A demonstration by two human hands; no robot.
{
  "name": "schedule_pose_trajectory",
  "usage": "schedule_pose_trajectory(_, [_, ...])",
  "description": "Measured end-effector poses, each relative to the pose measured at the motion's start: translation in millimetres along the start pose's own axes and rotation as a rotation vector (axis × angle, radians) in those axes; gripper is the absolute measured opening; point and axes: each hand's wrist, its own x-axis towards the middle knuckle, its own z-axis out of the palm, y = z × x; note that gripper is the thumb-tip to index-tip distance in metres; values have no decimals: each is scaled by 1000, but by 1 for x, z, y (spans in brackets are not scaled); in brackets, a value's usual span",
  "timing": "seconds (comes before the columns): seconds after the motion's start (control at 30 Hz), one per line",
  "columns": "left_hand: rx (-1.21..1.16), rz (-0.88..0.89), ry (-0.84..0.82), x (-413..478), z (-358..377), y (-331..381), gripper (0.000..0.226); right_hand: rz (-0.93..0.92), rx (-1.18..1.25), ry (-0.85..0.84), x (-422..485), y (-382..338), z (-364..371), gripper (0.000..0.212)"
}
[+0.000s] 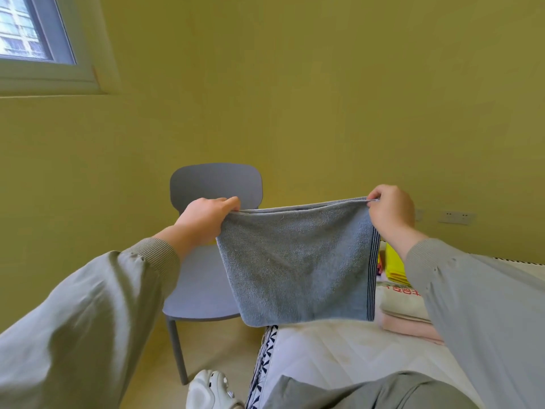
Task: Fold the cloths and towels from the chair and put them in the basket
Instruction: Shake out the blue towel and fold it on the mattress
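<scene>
Yellow-green wall (295, 98) ahead, grey chair (203, 278) behind and below our left hand (203, 222), white quilted mattress (339, 349) under the right forearm.

Blue-grey towel (298, 267) hangs in the air between our hands with its top edge pulled taut. Two layers show along that edge, so it looks already doubled once. The left hand pinches the left top corner between thumb and curled fingers. Our right hand (389, 211) pinches the right top corner the same way, by the dark striped border.

Step, as we read it: mid-fold on this towel.

Next move likely calls for bringing the two corners together, or laying the towel on the mattress to halve it, edges matched.

Folded pieces sit below the right wrist: yellow cloth (396, 267), white cloth with red print (401, 302) and pink towel (407, 326). Basket not in view, so we can't tell where the drop goes.
</scene>
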Motion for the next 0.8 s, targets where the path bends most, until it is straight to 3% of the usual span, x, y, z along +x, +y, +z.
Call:
schedule_pose_trajectory(0.37, [125, 59, -82, 8, 7, 9, 39, 66, 15, 21, 5, 4, 3, 20])
schedule_pose_trajectory(0.57, [92, -55, -287, 17, 15, -3, 20, 48, 94, -52, 3, 2, 5, 12])
schedule_pose_trajectory(0.8, [82, -117, -278, 17, 6, -12, 15, -41, 22, -123, 4, 7, 1, 11])
